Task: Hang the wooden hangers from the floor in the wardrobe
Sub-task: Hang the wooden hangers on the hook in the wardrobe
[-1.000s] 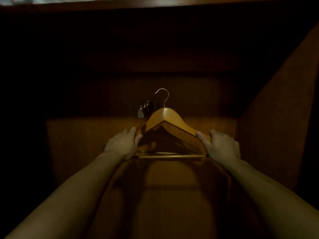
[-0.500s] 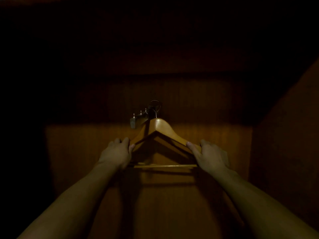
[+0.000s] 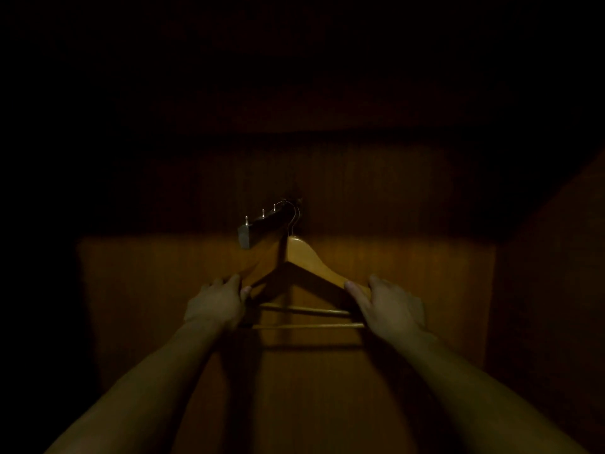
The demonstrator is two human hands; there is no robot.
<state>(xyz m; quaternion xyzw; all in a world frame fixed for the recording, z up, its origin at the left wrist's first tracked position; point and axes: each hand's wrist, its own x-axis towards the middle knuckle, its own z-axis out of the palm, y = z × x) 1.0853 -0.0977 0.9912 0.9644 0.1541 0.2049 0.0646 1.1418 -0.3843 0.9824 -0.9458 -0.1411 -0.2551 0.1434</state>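
Inside the wardrobe (image 3: 425, 290), the hanger (image 3: 314, 263) has its wire hook (image 3: 293, 217) apparently looped over the dark pegged rail (image 3: 262, 224). Left hand (image 3: 216, 306) and right hand (image 3: 389, 306) each have a curled grip on one shoulder end, likely to keep it level while the hook seats. Not yet released.

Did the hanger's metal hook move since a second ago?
Yes. The hook of the wooden hanger was above the dark peg rail; now it has come down and seems looped over the rail's far end.
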